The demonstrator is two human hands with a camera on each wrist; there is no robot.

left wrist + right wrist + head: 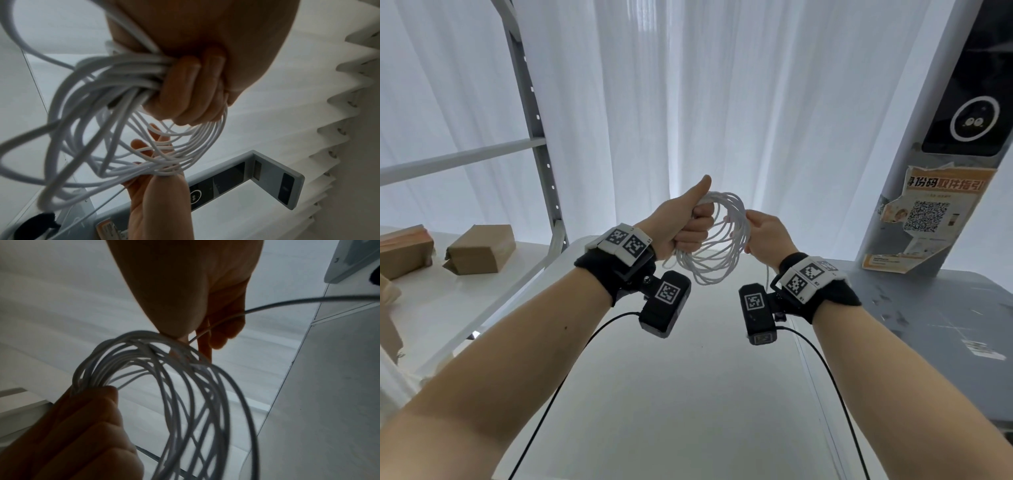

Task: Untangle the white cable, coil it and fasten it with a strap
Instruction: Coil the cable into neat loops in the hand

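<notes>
The white cable (709, 255) is gathered into a round coil of several loops, held in the air above the white table (671, 394). My left hand (693, 222) grips the coil's left side in a fist with the thumb up; in the left wrist view its fingers (185, 91) curl round the bundled loops (107, 100). My right hand (751, 228) pinches the coil's right side. A single loose strand (308, 302) runs out past the right fingers (205, 344) away from the coil (185, 394). A small black strap-like piece (37, 225) lies on the table below.
Two cardboard boxes (482, 248) (404, 251) sit on the white shelf at the left, beside a grey metal rack upright (541, 147). A grey pillar with an orange poster (941, 212) stands at the right on a grey surface (945, 325). White curtains hang behind.
</notes>
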